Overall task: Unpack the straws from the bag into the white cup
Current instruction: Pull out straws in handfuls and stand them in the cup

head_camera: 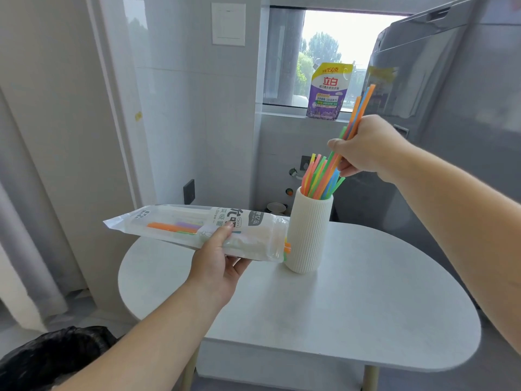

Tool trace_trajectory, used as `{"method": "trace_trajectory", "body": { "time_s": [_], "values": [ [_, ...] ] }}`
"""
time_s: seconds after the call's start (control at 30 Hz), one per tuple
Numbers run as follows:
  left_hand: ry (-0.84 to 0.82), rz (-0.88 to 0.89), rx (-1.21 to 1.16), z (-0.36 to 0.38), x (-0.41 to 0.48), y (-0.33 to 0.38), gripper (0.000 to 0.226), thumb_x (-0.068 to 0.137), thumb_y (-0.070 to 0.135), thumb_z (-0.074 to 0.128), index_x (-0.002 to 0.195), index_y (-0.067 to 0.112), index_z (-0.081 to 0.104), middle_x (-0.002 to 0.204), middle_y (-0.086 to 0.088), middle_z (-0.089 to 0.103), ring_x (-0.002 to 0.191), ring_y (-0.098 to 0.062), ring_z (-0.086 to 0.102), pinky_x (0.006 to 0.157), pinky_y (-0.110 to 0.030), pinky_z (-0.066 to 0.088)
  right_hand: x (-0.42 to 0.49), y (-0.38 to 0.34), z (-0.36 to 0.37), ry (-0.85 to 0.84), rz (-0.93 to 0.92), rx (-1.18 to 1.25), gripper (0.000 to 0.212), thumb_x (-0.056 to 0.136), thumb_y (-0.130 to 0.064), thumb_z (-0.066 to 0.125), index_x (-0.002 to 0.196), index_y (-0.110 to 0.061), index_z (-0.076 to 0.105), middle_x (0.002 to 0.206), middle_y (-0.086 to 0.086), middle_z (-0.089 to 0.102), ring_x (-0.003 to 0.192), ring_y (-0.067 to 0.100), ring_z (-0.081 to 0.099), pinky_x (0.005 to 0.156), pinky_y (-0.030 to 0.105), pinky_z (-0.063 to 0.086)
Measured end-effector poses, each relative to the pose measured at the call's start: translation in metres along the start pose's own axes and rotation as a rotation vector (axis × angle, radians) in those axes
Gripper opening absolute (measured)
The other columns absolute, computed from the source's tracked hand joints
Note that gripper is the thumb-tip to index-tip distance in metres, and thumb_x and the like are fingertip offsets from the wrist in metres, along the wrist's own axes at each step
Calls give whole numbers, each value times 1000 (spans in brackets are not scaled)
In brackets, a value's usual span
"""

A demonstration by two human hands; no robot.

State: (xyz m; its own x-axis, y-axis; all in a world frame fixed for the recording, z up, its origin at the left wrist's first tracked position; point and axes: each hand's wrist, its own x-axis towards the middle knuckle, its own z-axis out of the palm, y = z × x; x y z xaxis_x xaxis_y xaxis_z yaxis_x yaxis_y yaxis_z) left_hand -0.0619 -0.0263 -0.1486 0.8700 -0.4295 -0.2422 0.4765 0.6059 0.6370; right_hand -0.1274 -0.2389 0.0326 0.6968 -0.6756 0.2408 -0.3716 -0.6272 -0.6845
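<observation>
A tall, ribbed white cup (308, 235) stands upright near the far edge of a rounded white table (352, 306). It holds a loose fan of neon straws (314, 176), orange, green, yellow and blue, which lean against its rim with their tops splayed upward.

The right hand (366, 148) hovers above the cup, fingers and thumb curled tight around a bundle of straws (362, 108). The bundle's long axis slants. Its upper ends point up and to the right, and its lower ends reach down to the cup's mouth among the straws already there.

The left hand (217, 258) grips a long plastic bag (180, 224) from below, thumb on top, over the table's far left edge. The bag lies almost level, running left to right, its open end just beside the cup. Orange, purple and green straws lie lengthwise inside, and a few tips (287, 248) poke out at the mouth.

A detergent pouch (328, 91) stands on the windowsill behind.
</observation>
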Motion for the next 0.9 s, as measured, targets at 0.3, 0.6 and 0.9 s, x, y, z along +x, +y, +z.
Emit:
{"method": "trace_trajectory", "body": {
  "time_s": [0.3, 0.6, 0.9],
  "values": [
    [5, -10, 8, 0, -1, 0, 29, 92, 15, 70, 121, 17, 69, 110, -7, 78, 87, -20, 77, 59, -31, 62, 10, 16, 20, 109, -127, -73, 56, 79, -42, 81, 114, -10, 52, 102, 11, 65, 89, 28, 69, 79, 46, 61],
    [10, -7, 15, 1, 0, 0, 29, 91, 15, 70, 120, 18, 69, 111, -7, 79, 85, -19, 77, 58, -31, 61, 10, 26, 29, 189, -364, -17, 81, 87, -17, 76, 152, -30, 29, 99, -2, 62, 80, 9, 61, 73, 27, 51],
    [5, -2, 23, 1, -1, 0, 33, 91, 16, 70, 125, 18, 68, 114, -8, 78, 91, -21, 76, 58, -30, 61, 7, 37, 37, 164, -398, -164, 27, 99, -16, 57, 125, -17, 65, 111, 4, 70, 94, 18, 64, 84, 33, 57]
  ]
}}
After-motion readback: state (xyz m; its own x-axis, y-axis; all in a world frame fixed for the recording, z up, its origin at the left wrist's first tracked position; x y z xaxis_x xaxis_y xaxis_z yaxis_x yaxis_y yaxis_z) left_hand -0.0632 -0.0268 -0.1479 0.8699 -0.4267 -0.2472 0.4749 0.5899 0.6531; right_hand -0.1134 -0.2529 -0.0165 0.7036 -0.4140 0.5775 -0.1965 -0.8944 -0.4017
